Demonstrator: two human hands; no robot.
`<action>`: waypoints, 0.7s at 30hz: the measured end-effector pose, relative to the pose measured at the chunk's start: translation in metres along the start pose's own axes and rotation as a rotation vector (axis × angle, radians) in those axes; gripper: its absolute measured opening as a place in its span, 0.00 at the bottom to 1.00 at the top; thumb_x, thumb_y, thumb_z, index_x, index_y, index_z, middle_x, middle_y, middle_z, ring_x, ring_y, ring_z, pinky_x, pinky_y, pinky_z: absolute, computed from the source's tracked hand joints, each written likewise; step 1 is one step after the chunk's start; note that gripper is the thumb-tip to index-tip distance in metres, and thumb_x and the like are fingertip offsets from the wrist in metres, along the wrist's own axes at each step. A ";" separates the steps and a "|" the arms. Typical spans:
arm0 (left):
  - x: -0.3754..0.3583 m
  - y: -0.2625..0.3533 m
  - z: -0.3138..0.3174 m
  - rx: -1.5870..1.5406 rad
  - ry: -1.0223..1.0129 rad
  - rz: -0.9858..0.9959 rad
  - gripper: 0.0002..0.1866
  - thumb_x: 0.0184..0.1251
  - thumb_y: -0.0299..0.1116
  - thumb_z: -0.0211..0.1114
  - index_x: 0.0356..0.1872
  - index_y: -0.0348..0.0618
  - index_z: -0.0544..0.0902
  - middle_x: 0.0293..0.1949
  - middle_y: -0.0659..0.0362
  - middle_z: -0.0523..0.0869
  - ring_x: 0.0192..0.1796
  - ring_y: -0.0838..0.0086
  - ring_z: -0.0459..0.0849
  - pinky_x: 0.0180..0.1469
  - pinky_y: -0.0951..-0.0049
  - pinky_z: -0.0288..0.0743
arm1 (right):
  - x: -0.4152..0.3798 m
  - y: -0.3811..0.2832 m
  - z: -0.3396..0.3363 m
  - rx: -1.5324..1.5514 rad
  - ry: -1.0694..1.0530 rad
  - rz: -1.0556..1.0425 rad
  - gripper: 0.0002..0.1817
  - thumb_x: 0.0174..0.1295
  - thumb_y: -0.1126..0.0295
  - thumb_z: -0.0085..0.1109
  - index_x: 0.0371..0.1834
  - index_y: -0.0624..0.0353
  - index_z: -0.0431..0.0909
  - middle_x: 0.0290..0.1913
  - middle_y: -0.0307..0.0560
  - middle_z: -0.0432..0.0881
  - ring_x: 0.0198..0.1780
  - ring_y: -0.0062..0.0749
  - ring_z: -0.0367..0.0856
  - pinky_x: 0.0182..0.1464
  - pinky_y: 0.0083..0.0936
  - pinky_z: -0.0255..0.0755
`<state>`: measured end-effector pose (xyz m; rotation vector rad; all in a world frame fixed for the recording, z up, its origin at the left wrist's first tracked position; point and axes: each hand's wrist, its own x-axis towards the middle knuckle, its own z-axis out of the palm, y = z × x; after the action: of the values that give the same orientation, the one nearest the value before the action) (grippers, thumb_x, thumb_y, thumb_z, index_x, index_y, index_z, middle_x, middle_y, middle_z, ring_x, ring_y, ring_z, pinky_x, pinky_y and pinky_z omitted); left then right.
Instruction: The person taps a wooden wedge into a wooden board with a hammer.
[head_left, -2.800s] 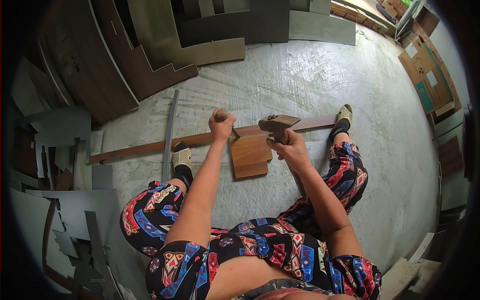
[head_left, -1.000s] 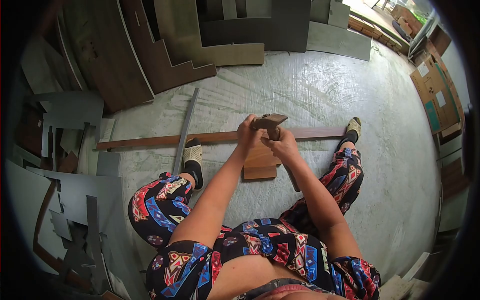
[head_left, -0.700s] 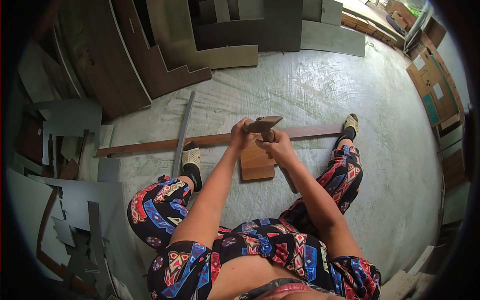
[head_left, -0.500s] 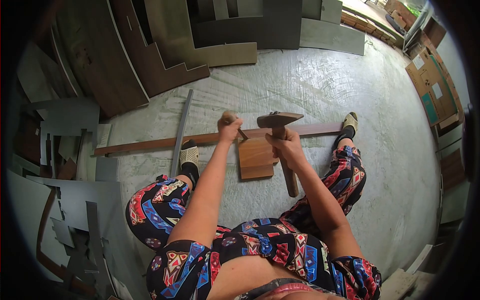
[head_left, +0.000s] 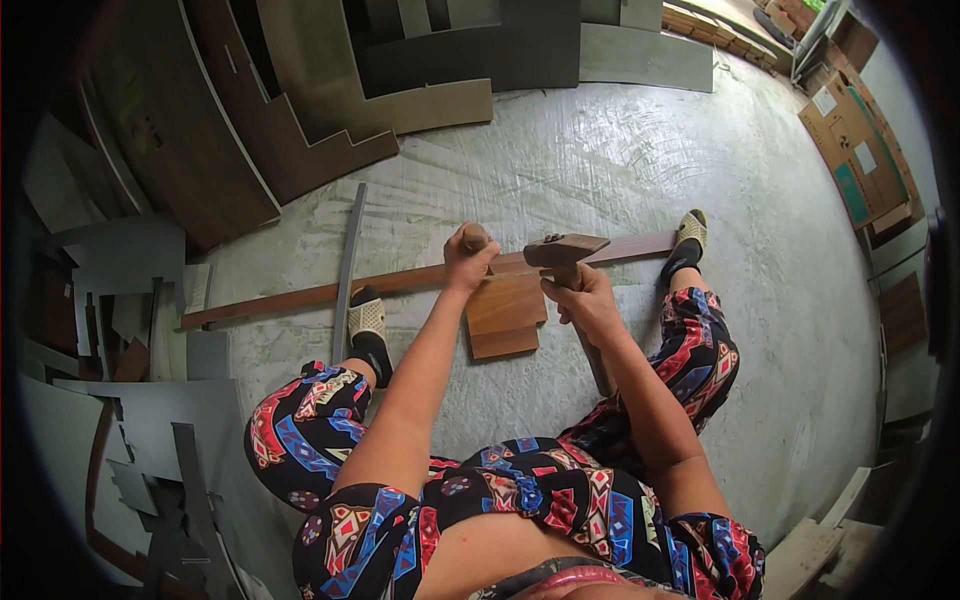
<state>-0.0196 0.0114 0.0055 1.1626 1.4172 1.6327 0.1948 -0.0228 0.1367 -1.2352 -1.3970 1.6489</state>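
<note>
My left hand point(head_left: 466, 266) is closed around the round wooden handle of a chisel point(head_left: 474, 237), held over the long brown wooden strip point(head_left: 400, 280). The chisel's tip is hard to make out behind the fingers. My right hand point(head_left: 588, 304) grips a hammer point(head_left: 567, 249) by its wooden handle, close under the dark metal head. That head hangs to the right of the chisel, apart from it. Below both hands, a stepped reddish-brown wooden block point(head_left: 503, 312) lies on the floor against the near side of the strip.
A thin grey strip point(head_left: 351, 265) crosses the long strip near my left foot point(head_left: 367, 318); my right foot point(head_left: 691, 235) is at its right end. Large boards point(head_left: 180, 120) lean at the back left. Offcuts point(head_left: 150, 420) lie left, and a cardboard box point(head_left: 855, 150) stands right.
The view has shifted slightly. The hammer head has turned and dropped a little relative to the chisel handle, whose top now tilts more toward me. Both hands keep their hold.
</note>
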 end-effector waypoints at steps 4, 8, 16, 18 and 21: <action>-0.002 -0.011 -0.004 0.020 0.023 -0.022 0.09 0.47 0.28 0.69 0.26 0.40 0.77 0.24 0.63 0.81 0.28 0.78 0.78 0.35 0.75 0.74 | -0.001 0.003 -0.002 0.006 0.011 0.012 0.11 0.56 0.66 0.67 0.32 0.60 0.76 0.21 0.31 0.70 0.19 0.14 0.68 0.19 0.15 0.64; -0.003 -0.010 -0.006 0.005 0.085 -0.040 0.08 0.48 0.26 0.69 0.27 0.41 0.77 0.24 0.64 0.81 0.28 0.79 0.78 0.34 0.76 0.74 | -0.001 0.005 -0.003 0.009 0.002 0.022 0.11 0.56 0.66 0.67 0.32 0.60 0.76 0.21 0.31 0.70 0.20 0.13 0.68 0.19 0.15 0.63; -0.009 -0.015 0.004 0.180 0.170 0.026 0.08 0.51 0.25 0.69 0.27 0.42 0.77 0.24 0.65 0.80 0.28 0.81 0.78 0.34 0.77 0.74 | 0.002 -0.002 0.007 -0.038 0.012 -0.022 0.09 0.57 0.69 0.66 0.32 0.60 0.76 0.22 0.33 0.73 0.20 0.14 0.70 0.19 0.15 0.66; -0.012 -0.011 0.009 0.287 0.160 0.027 0.09 0.50 0.27 0.70 0.27 0.42 0.76 0.23 0.64 0.80 0.28 0.81 0.78 0.34 0.76 0.74 | 0.005 -0.003 0.011 -0.065 0.028 -0.093 0.09 0.57 0.68 0.66 0.31 0.60 0.76 0.22 0.32 0.73 0.20 0.14 0.70 0.20 0.14 0.66; -0.014 -0.001 0.016 0.396 0.154 0.015 0.12 0.48 0.34 0.70 0.29 0.43 0.77 0.25 0.57 0.82 0.31 0.69 0.80 0.36 0.68 0.75 | 0.011 -0.012 0.019 -0.075 -0.002 -0.235 0.10 0.57 0.67 0.67 0.30 0.60 0.76 0.21 0.32 0.72 0.20 0.14 0.70 0.21 0.14 0.65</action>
<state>0.0002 0.0047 0.0015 1.2837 1.8970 1.5188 0.1720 -0.0175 0.1453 -1.0644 -1.5531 1.4497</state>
